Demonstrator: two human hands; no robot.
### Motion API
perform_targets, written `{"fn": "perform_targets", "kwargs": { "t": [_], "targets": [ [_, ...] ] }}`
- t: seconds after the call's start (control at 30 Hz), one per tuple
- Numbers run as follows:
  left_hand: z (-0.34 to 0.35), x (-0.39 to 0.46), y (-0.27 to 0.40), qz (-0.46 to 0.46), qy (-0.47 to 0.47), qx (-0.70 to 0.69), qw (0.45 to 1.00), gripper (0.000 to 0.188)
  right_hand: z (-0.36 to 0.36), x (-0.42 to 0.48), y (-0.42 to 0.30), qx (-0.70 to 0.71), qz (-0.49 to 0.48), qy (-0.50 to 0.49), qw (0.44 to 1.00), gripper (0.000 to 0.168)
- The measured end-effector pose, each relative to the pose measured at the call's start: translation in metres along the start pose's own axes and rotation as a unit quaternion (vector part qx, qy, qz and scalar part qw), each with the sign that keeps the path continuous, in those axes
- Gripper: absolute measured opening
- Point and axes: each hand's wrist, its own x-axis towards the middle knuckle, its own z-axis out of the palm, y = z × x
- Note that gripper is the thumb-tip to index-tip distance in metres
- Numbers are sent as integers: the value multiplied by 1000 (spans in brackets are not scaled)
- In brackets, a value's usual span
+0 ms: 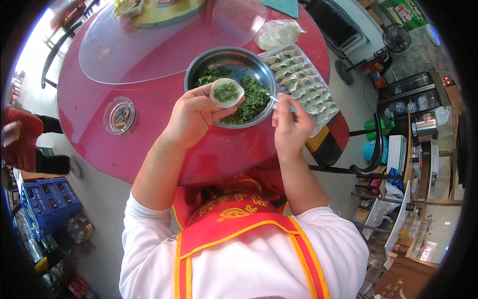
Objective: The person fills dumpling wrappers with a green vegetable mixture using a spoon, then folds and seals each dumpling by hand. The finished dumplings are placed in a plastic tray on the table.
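My left hand [201, 112] holds a round dumpling wrapper [216, 98] over the near left rim of a steel bowl [193, 63]. A small mound of chopped green filling [226, 92] sits in the middle of the wrapper. More of the green filling [248, 106] lies inside the bowl. In my right hand [293, 121], at the bowl's right rim, is a light blue utensil [274, 98]; its far end is too blurred to name exactly. Beside the bowl on the right, a clear plastic tray [330, 117] holds rows of folded dumplings [302, 84].
A plastic bag of wrappers [278, 33] lies behind the tray. A glass ashtray with cigarette butts [120, 116] stands left on the red round table [157, 160]. Across the table is a glass turntable [149, 56]. A chair [369, 164] is at right; a blue crate [50, 202] stands at left.
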Motion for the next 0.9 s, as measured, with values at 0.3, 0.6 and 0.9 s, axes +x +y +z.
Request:
{"fn": "perform_targets", "kwargs": {
  "t": [0.3, 0.6, 0.9],
  "targets": [
    [12, -4, 5, -28, 53, -50, 997, 43, 0, -15, -26, -193, -138, -116, 965, 18],
    [13, -9, 7, -26, 98, -7, 995, 39, 30, -17, -30, -28, 183, -212, 959, 28],
    [7, -9, 0, -12, 107, 96, 990, 37, 37, -26, -20, 8, 133, -171, 976, 17]
  ]
}}
